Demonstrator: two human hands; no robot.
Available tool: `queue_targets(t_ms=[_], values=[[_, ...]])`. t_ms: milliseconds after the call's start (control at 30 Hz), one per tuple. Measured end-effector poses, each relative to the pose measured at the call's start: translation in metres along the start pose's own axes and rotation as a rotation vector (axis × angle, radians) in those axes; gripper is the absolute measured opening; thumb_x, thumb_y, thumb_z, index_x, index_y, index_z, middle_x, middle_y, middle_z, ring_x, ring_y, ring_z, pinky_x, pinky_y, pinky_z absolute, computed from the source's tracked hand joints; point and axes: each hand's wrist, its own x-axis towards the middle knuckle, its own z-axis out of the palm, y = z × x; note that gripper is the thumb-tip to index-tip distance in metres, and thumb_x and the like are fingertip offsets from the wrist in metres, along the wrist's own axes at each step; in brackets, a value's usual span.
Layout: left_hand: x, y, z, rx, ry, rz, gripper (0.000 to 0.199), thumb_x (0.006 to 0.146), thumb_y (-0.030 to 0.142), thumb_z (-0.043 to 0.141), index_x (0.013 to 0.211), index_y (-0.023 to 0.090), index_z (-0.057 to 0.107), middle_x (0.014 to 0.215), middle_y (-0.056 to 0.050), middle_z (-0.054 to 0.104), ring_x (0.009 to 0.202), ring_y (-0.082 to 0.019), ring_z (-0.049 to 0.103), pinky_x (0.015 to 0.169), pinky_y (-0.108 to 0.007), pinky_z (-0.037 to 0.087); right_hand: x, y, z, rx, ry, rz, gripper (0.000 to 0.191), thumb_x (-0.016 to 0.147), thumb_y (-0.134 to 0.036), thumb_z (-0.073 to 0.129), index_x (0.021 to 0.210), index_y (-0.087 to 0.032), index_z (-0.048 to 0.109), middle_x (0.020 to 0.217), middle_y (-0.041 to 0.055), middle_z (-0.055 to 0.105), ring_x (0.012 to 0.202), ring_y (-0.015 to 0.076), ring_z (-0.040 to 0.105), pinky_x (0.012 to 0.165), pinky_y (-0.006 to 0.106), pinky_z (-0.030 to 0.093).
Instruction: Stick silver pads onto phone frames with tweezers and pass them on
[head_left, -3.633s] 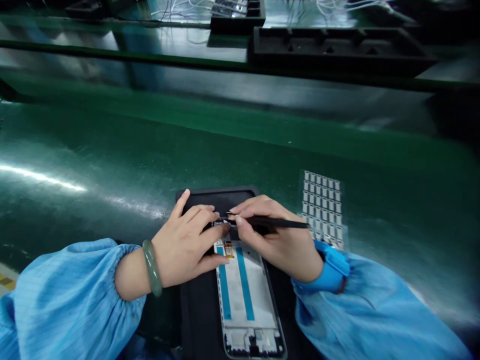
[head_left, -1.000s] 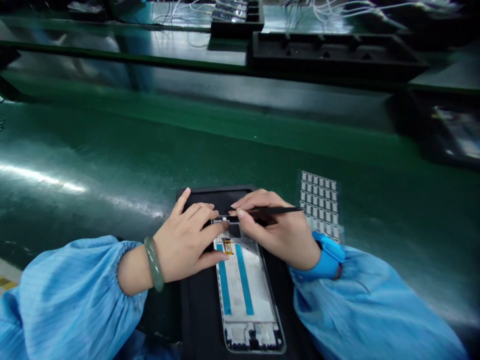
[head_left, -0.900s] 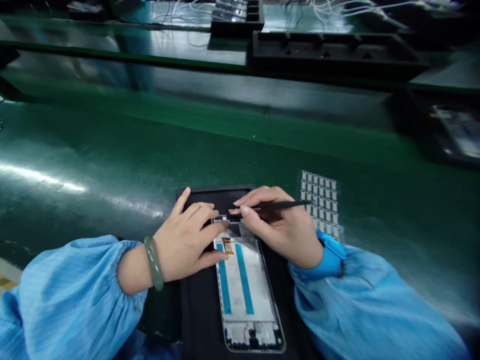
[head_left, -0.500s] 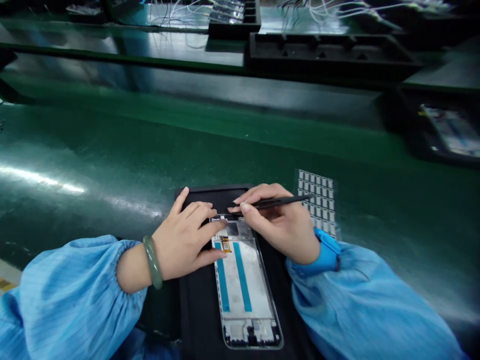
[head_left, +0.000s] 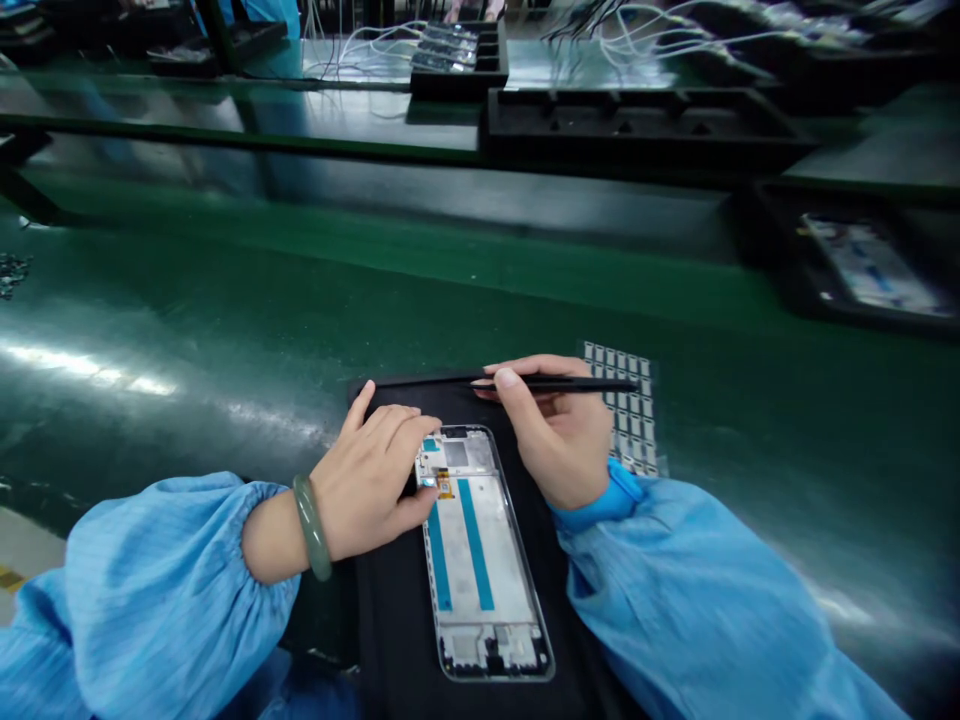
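A silver phone frame (head_left: pixel 510 540) with two blue strips and a small orange flex part (head_left: pixel 445 486) lies on a black mat (head_left: pixel 394 620). My left hand (head_left: pixel 375 480), with a green bangle at the wrist, rests at the frame's upper left edge, thumb and fingers on its side. Closed round black tweezers (head_left: pixel 555 384), my right hand (head_left: pixel 562 430) hovers beyond the frame's upper right corner. The tweezers' tips point left, apart from the frame. Beside the right hand lies a sheet of small grey pieces (head_left: pixel 634 420).
A black tray with another phone frame (head_left: pixel 870 262) stands at the right. On the raised shelf are a long black compartment tray (head_left: pixel 645 125), a smaller black tray (head_left: pixel 459 75) and white cables (head_left: pixel 675 40). Small dark pieces (head_left: pixel 11 272) lie at the far left of the green table.
My right hand has lifted the tweezers away from the frame's top edge. The left index finger has drawn back from the frame's top area to its left edge. The view has shifted slightly.
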Motion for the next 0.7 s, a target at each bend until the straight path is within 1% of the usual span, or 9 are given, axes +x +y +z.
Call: queue_targets(t_ms=[67,167,300,367,433,500,567,633,700], values=[[-0.003,0.006,0.001,-0.071,0.011,-0.028,0.046,0.080,0.021,0.056,0.123,0.013,0.040,0.114,-0.012,0.057,0.113,-0.025,0.051,0.110,-0.059,0.019,0.002,0.002,0.000,-0.011,0.029,0.006,0.014,0.084,-0.032,0.066,0.088,-0.023,0.057,0.082,0.0024,0.064,0.071,0.0183,0.067,0.066,0.032,0.058],[-0.009,0.016,0.006,-0.301,0.025,-0.099,0.051,0.079,0.015,0.052,0.128,0.016,0.037,0.115,-0.011,0.053,0.112,-0.024,0.052,0.103,-0.053,0.038,0.005,0.004,0.000,0.027,0.085,0.043,0.018,0.083,-0.036,0.067,0.087,-0.022,0.056,0.082,0.0025,0.064,0.069,0.0182,0.067,0.068,0.033,0.058],[-0.010,0.023,0.011,-0.824,0.024,-0.297,0.059,0.080,0.014,0.053,0.135,0.018,0.031,0.118,-0.013,0.051,0.086,-0.016,0.064,0.077,-0.037,0.058,0.008,0.005,0.000,0.079,0.135,0.093,0.027,0.080,-0.043,0.068,0.087,-0.021,0.055,0.080,0.0009,0.064,0.066,0.0175,0.068,0.066,0.033,0.058],[-0.005,0.024,0.004,-1.038,-0.018,-0.361,0.050,0.080,0.016,0.058,0.127,0.014,0.041,0.111,-0.012,0.059,0.081,-0.016,0.066,0.073,-0.033,0.059,0.010,0.006,0.000,0.084,0.152,0.110,0.031,0.078,-0.046,0.068,0.087,-0.020,0.054,0.079,0.0002,0.065,0.065,0.0167,0.067,0.065,0.032,0.058],[-0.001,0.026,-0.011,-1.091,0.015,-0.351,0.031,0.081,0.016,0.062,0.111,0.013,0.056,0.095,-0.008,0.068,0.080,-0.016,0.068,0.072,-0.029,0.059,0.011,0.007,0.000,0.086,0.159,0.121,0.032,0.078,-0.047,0.068,0.087,-0.020,0.054,0.079,0.0001,0.065,0.064,0.0163,0.067,0.064,0.032,0.058],[0.000,0.029,-0.028,-0.968,0.193,-0.275,0.022,0.080,0.014,0.064,0.102,0.015,0.062,0.085,-0.004,0.070,0.074,-0.013,0.068,0.066,-0.022,0.059,0.011,0.007,0.000,0.091,0.165,0.125,0.033,0.077,-0.048,0.069,0.087,-0.020,0.054,0.078,0.0001,0.065,0.063,0.0162,0.067,0.063,0.031,0.058],[-0.002,0.032,-0.043,-0.733,0.409,-0.108,0.027,0.079,0.008,0.064,0.104,0.019,0.062,0.089,-0.002,0.070,0.073,-0.011,0.067,0.063,-0.019,0.057,0.012,0.007,0.000,0.081,0.165,0.120,0.034,0.077,-0.049,0.069,0.086,-0.020,0.055,0.078,0.0006,0.065,0.062,0.0163,0.067,0.063,0.032,0.059],[-0.006,0.032,-0.051,-0.495,0.498,0.142,0.035,0.079,0.001,0.060,0.109,0.019,0.059,0.095,-0.004,0.069,0.082,-0.014,0.067,0.071,-0.023,0.058,0.012,0.006,-0.001,0.063,0.156,0.113,0.035,0.076,-0.050,0.069,0.086,-0.019,0.055,0.078,0.0010,0.064,0.062,0.0165,0.066,0.063,0.033,0.059],[-0.007,0.029,-0.050,-0.340,0.504,0.378,0.038,0.079,-0.002,0.055,0.112,0.015,0.057,0.095,-0.007,0.069,0.092,-0.017,0.066,0.081,-0.029,0.057,0.012,0.006,-0.001,0.050,0.139,0.109,0.036,0.076,-0.051,0.068,0.086,-0.019,0.055,0.077,0.0011,0.064,0.062,0.0172,0.066,0.063,0.034,0.059]])
